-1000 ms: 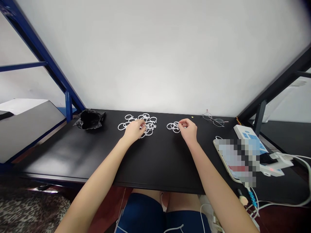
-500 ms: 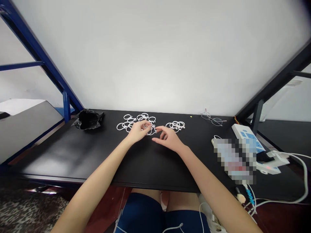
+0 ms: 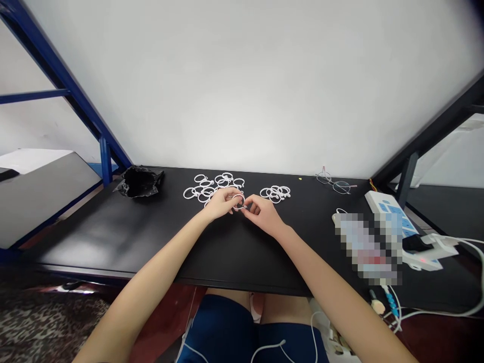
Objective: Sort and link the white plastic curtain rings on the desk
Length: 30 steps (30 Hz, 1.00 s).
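A thin white curtain ring point(image 3: 238, 208) with a small knob is between my two hands, just above the black tabletop. My left hand point(image 3: 222, 202) pinches it from the left with thumb and fingers. The fingertips of my right hand point(image 3: 263, 214) are closed on the ring's right side, near its knob. Behind and left of my left hand lies a spread of several similar rings point(image 3: 204, 187), partly covered by the hand. A smaller overlapping group of rings point(image 3: 275, 192) rests beyond my right hand.
A crumpled black plastic bag point(image 3: 140, 184) stands at the back left of the black table point(image 3: 113, 242). Eyeglasses point(image 3: 333, 183) lie at the back right. Nearer, a blurred phone-like object point(image 3: 365, 247) and a white power strip point(image 3: 391, 214) with cables occupy the right side.
My right hand has moved left and its parted fingers have closed on the ring by my left hand. The ring now shows between both hands. The view has shifted slightly.
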Available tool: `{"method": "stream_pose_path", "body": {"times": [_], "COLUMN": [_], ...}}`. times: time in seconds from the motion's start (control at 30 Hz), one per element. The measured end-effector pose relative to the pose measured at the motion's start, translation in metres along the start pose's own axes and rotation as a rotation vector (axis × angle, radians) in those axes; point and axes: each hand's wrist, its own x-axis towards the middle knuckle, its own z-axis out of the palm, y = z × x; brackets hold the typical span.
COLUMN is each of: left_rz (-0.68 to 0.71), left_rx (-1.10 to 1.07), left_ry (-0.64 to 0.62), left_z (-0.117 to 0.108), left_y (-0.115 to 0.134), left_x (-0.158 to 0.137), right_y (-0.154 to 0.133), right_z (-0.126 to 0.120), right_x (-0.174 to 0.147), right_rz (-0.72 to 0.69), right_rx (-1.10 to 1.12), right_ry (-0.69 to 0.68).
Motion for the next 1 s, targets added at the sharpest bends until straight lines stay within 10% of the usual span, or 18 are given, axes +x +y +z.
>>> {"method": "stream_pose_path", "body": {"times": [0.5, 1.0], "left_rz": [0.026, 0.048], "left_rx": [-0.113, -0.185], "left_ry": [-0.137, -0.073], "left_z": [0.0, -0.004], "left_y": [0.005, 0.01], "left_x": [-0.005, -0.005], "right_y": [0.002, 0.004], "right_z": [-0.005, -0.004], "right_x": [0.002, 0.009], "right_rz": [0.063, 0.203], "right_rx": [-0.004, 0.554], "right_ry": [0.086, 0.063]}}
